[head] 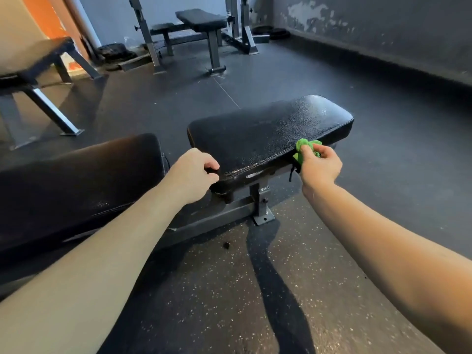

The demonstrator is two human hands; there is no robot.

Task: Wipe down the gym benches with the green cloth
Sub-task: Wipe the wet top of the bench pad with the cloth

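Green cloth (306, 149) bunched in right hand (320, 166) at bench pad (268, 134) edge

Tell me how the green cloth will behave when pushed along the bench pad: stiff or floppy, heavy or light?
The green cloth looks floppy: it sits bunched in folds in the right hand. Probably light, since a few fingers hold it. On the glossy seat pad it should likely slide easily.

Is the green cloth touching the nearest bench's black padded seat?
Touching. Head view: the crumpled green cloth, gripped by the right hand, presses the black padded seat at its edge.
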